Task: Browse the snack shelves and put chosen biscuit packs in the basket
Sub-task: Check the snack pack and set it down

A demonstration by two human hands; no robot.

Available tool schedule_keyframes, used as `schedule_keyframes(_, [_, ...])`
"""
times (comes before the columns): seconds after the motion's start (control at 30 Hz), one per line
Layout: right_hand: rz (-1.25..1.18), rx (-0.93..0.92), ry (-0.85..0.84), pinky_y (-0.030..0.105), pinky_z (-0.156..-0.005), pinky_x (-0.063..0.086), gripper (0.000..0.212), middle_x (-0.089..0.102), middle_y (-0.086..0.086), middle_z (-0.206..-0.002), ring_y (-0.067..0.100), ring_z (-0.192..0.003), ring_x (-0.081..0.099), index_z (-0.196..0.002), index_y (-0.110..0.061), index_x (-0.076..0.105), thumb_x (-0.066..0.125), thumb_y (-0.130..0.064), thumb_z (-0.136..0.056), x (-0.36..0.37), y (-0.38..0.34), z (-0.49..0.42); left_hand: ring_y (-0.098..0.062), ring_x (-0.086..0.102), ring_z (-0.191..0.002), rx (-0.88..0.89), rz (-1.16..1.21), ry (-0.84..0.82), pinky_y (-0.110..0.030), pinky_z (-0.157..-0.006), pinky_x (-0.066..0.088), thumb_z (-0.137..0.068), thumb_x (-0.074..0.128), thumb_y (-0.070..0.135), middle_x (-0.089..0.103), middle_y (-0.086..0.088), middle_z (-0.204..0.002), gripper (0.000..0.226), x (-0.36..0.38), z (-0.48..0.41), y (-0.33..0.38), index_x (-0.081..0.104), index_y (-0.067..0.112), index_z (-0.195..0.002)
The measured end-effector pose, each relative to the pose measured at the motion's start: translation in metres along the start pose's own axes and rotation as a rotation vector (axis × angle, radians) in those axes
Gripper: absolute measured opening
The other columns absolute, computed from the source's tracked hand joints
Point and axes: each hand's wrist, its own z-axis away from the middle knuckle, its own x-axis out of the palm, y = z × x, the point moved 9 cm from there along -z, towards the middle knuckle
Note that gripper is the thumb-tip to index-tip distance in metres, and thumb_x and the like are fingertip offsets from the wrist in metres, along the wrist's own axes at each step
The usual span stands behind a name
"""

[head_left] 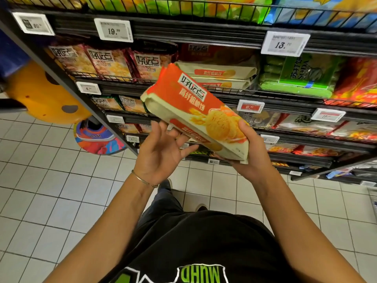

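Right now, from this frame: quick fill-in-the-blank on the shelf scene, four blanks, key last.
1. The right hand grips the biscuit pack; the left hand touches it with straight fingers from ___.
2. A thin bracelet circles the ___ wrist.
3. The price tag above the green soda cracker packs reads ___.
4. The floor is laid with white ___.
Missing words: below; left; 13.70; tiles.

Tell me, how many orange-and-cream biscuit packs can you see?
3. One orange-and-cream biscuit pack is in the hands: right hand grips it, left hand touches its underside. An upper pack and lower pack lie stacked on the shelf behind. More may be hidden.
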Motion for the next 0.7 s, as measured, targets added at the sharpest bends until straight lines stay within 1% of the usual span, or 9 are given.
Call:
schedule_keyframes(0.1, [-0.027,0.162,-0.046,0.039,-0.071,0.062,0.049,0.073,0.013,-0.125,0.032,-0.100,0.075,-0.129,-0.024,0.071,0.057,-0.054,-0.094,-0.001,0.010,0.003,-0.047,0.030,-0.142,0.064,-0.095,-0.012,-0.066,-0.112,0.029,-0.067,0.088,0.059,0.030,-0.025,-0.155,0.128,0.006,-0.002,0.012,0.019,0.007,-0.161])
schedule_keyframes(0.17, [-0.023,0.227,-0.063,0.039,-0.070,0.062,0.050,0.072,0.014,-0.127,0.032,-0.100,0.074,-0.125,-0.022,0.073,0.059,-0.055,-0.090,-0.004,0.014,0.005,-0.045,0.037,-0.140,0.079,-0.175,-0.029,-0.067,-0.119,0.020,-0.067,0.092,0.051,0.040,-0.024,-0.152,0.127,0.008,-0.006,0.015,0.020,0.002,-0.160])
schedule_keyframes(0.27, [-0.118,0.261,-0.152,0.040,-0.069,0.064,0.055,0.067,0.014,-0.135,0.032,-0.104,0.071,-0.132,-0.019,0.068,0.056,-0.056,-0.094,-0.002,0.016,0.006,-0.039,0.051,-0.131,0.115,-0.261,0.031,-0.066,-0.119,0.029,-0.063,0.096,0.045,0.058,-0.018,-0.135,0.119,0.001,-0.010,0.018,0.033,-0.003,-0.153])
schedule_keyframes(0.33, [-0.207,0.246,-0.255,0.036,-0.072,0.063,0.067,0.063,0.013,-0.139,0.030,-0.107,0.070,-0.147,-0.017,0.057,0.051,-0.060,-0.096,0.002,0.013,0.007,-0.041,0.051,-0.130,0.114,-0.250,0.073,-0.064,-0.113,0.039,-0.061,0.097,0.043,0.059,-0.019,-0.132,0.112,-0.004,-0.010,0.019,0.041,-0.002,-0.147])
schedule_keyframes(0.4, [-0.236,0.211,-0.341,0.031,-0.080,0.056,0.074,0.056,0.013,-0.150,0.033,-0.117,0.065,-0.155,-0.020,0.048,0.043,-0.066,-0.098,0.004,0.009,0.007,-0.038,0.056,-0.125,0.103,-0.222,0.119,-0.056,-0.102,0.053,-0.057,0.099,0.043,0.065,-0.015,-0.123,0.101,-0.008,-0.012,0.017,0.052,0.007,-0.138])
schedule_keyframes(0.5, [-0.262,0.152,-0.363,0.035,-0.094,0.044,0.067,0.054,0.014,-0.154,0.038,-0.128,0.060,-0.149,-0.020,0.057,0.031,-0.063,-0.104,0.002,0.005,0.004,-0.028,0.067,-0.111,0.071,-0.226,0.224,-0.036,-0.078,0.062,-0.045,0.100,0.053,0.071,-0.007,-0.112,0.108,-0.015,-0.012,0.012,0.054,0.016,-0.135])
schedule_keyframes(0.57, [-0.302,0.142,-0.337,0.035,-0.089,0.049,0.064,0.048,0.017,-0.157,0.040,-0.130,0.056,-0.152,-0.016,0.051,0.032,-0.056,-0.107,0.000,0.004,0.002,-0.024,0.070,-0.105,0.068,-0.247,0.296,-0.030,-0.072,0.060,-0.039,0.098,0.062,0.071,-0.006,-0.117,0.120,-0.017,-0.013,0.008,0.052,0.017,-0.140])
schedule_keyframes(0.63, [-0.290,0.119,-0.285,0.032,-0.082,0.054,0.058,0.048,0.020,-0.155,0.040,-0.125,0.060,-0.155,-0.014,0.046,0.039,-0.046,-0.107,-0.004,0.005,0.000,-0.022,0.071,-0.099,0.066,-0.267,0.348,-0.028,-0.068,0.059,-0.039,0.096,0.066,0.069,-0.009,-0.125,0.129,-0.019,-0.014,0.006,0.047,0.017,-0.149])
schedule_keyframes(0.7, [-0.243,0.099,-0.225,0.031,-0.073,0.060,0.056,0.055,0.021,-0.149,0.037,-0.114,0.069,-0.155,-0.013,0.046,0.046,-0.040,-0.106,-0.007,0.005,-0.002,-0.021,0.073,-0.097,0.058,-0.280,0.376,-0.026,-0.065,0.058,-0.052,0.088,0.063,0.068,-0.012,-0.133,0.116,-0.020,-0.014,0.004,0.045,0.020,-0.151])
